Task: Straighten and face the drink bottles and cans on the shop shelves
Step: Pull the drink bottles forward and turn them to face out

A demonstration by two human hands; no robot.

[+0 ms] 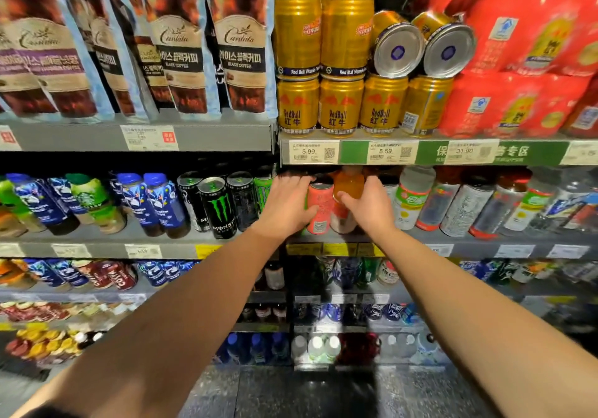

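A pink can with a shiny metal top is seen between the left hand and the right hand. An orange bottle of clear, glossy plastic is touched by the right hand. Left of the left hand, black cans of smooth metal are seen. Above both hands, gold cans of shiny metal are stacked, and paper price tags are stuck on a matt grey shelf edge. Further up and left, glossy plastic pouches are hung.
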